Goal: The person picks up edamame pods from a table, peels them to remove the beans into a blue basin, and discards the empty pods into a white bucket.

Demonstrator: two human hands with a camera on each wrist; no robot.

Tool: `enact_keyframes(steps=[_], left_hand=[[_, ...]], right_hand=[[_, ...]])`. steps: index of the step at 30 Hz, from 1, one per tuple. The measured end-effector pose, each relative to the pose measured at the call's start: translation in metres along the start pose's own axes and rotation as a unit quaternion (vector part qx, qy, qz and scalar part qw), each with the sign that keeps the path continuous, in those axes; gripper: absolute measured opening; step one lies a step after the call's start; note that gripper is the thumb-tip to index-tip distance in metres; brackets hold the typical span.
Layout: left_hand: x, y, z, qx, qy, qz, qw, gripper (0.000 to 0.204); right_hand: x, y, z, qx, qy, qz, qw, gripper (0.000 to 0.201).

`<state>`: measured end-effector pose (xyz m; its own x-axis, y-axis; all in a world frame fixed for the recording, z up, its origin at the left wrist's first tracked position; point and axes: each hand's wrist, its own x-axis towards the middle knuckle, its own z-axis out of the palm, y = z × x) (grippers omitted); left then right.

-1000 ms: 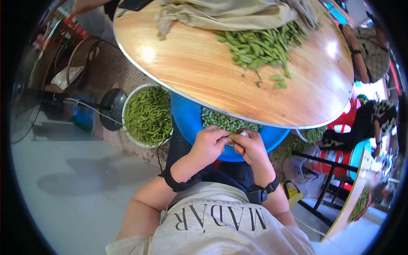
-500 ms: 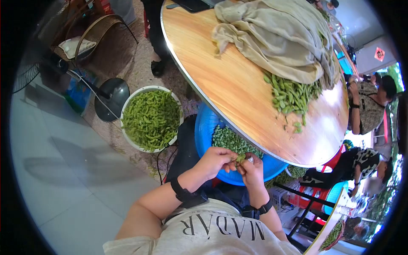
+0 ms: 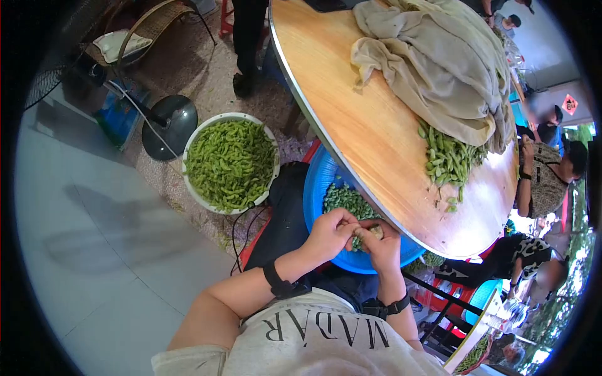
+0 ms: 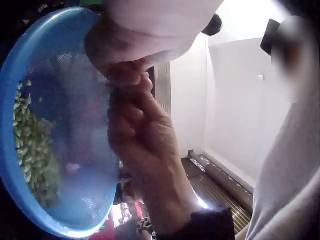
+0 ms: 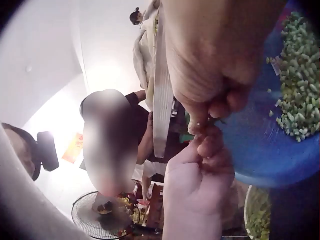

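Observation:
My left hand (image 3: 331, 235) and right hand (image 3: 384, 249) meet fingertip to fingertip over the near side of a blue basin (image 3: 312, 188). Between them they pinch a green bean pod, mostly hidden by the fingers. Shelled green beans (image 3: 343, 202) lie in the basin, partly covered by the tabletop. In the left wrist view my right hand (image 4: 145, 132) comes up from below to the left hand's bent fingers. From the right wrist, the left hand (image 5: 197, 185) shows underneath, its thumb and finger against the right hand's tips.
A round wooden table (image 3: 357, 119) overhangs the basin, bearing a bunched beige cloth (image 3: 439, 69) and loose bean pods (image 3: 448, 156). A white tub (image 3: 187, 164) full of pods stands to the left, beside a round black fan base (image 3: 169, 128). People (image 3: 549, 169) are at the right.
The head view has turned, so table and basin now sit further right in it. The pod, plainly visible half a second ago, is now mostly covered by the fingers, which have drawn closer.

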<state>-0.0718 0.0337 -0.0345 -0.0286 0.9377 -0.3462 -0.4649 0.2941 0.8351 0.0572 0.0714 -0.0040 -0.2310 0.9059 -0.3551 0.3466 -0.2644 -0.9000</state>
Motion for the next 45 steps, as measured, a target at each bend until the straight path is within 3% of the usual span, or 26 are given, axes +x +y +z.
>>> enact_keyframes(steps=[1,4,11,13,14,15,16,18,20,22,24,25,27,28,30,33,34,35,36,38,39,40,42,45], left_hand=[[0.000,-0.003,0.000,-0.018,-0.015,-0.015,1.000,0.007],[-0.003,-0.011,0.010,-0.097,-0.004,0.044,0.994,0.013],[-0.015,-0.019,0.025,0.166,-0.052,0.147,0.974,0.019],[-0.018,-0.011,0.025,0.258,-0.011,0.213,0.942,0.013],[-0.020,-0.001,0.019,0.307,0.021,0.183,0.934,0.011],[-0.015,-0.004,0.006,0.318,0.053,0.228,0.919,0.011],[-0.012,0.001,-0.007,0.254,0.066,0.124,0.957,0.013],[-0.007,0.011,-0.018,0.231,0.049,0.074,0.969,0.017],[-0.012,0.016,0.007,0.237,-0.016,0.060,0.970,0.021],[-0.015,0.010,0.030,0.251,-0.062,0.073,0.963,0.019],[-0.014,0.003,0.039,0.246,-0.055,0.069,0.965,0.013],[-0.015,0.005,0.041,0.264,-0.044,0.077,0.961,0.012],[-0.016,0.014,0.037,0.296,-0.018,0.088,0.951,0.009],[-0.009,0.013,0.024,0.274,0.025,0.087,0.957,0.008],[-0.003,0.028,-0.007,0.311,0.121,0.076,0.940,0.016],[-0.002,0.045,-0.066,0.480,0.248,0.088,0.837,0.050],[0.002,0.035,-0.106,0.604,0.237,0.166,0.743,0.050],[0.006,0.025,-0.146,0.709,0.251,0.241,0.614,0.050],[-0.005,0.045,-0.138,0.781,0.249,0.257,0.512,0.045],[-0.017,0.080,-0.088,0.634,0.217,0.063,0.740,0.035],[-0.018,0.092,-0.060,0.532,0.194,-0.038,0.824,0.031],[-0.019,0.099,-0.039,0.480,0.158,-0.025,0.862,0.026],[-0.021,0.108,-0.002,0.369,0.091,-0.001,0.925,0.019],[-0.025,0.124,0.040,0.327,-0.004,0.029,0.944,0.018]], right_hand=[[0.001,0.003,-0.001,0.033,-0.006,0.008,0.999,0.016],[-0.002,0.006,-0.004,0.082,-0.021,0.024,0.996,0.016],[-0.017,0.020,-0.034,0.102,-0.032,0.063,0.992,0.017],[-0.019,0.027,-0.039,0.076,-0.001,0.034,0.996,0.015],[-0.019,0.033,-0.045,0.066,0.013,0.024,0.997,0.015],[-0.018,0.036,-0.054,0.063,0.023,0.017,0.998,0.015],[-0.016,0.038,-0.060,0.060,0.030,0.009,0.998,0.015],[-0.020,0.041,-0.061,0.046,0.033,0.000,0.998,0.015],[-0.021,0.031,-0.054,0.010,0.020,-0.011,1.000,0.016],[-0.028,0.017,-0.049,0.070,-0.016,-0.008,0.997,0.017],[-0.032,0.018,-0.051,0.120,-0.034,-0.027,0.992,0.017],[-0.035,0.013,-0.058,0.103,-0.040,-0.007,0.994,0.016],[-0.033,0.033,-0.066,-0.045,0.019,-0.125,0.991,0.017],[-0.033,0.039,-0.072,-0.121,0.048,-0.183,0.975,0.018],[-0.037,0.040,-0.087,-0.212,0.025,-0.223,0.951,0.018],[-0.052,0.004,-0.115,-0.251,-0.063,-0.222,0.940,0.016],[-0.057,-0.017,-0.127,-0.250,-0.104,-0.212,0.939,0.015],[-0.060,-0.039,-0.142,-0.242,-0.079,-0.233,0.939,0.013],[-0.056,-0.056,-0.156,-0.234,-0.053,-0.255,0.937,0.011],[-0.024,-0.064,-0.173,-0.217,0.120,-0.266,0.932,0.014],[-0.002,-0.067,-0.183,-0.277,0.156,-0.285,0.904,0.015],[0.020,-0.067,-0.191,-0.337,0.190,-0.306,0.870,0.015],[0.053,-0.054,-0.192,-0.388,0.129,-0.296,0.863,0.015],[0.057,-0.058,-0.190,-0.404,0.048,-0.285,0.868,0.015]])
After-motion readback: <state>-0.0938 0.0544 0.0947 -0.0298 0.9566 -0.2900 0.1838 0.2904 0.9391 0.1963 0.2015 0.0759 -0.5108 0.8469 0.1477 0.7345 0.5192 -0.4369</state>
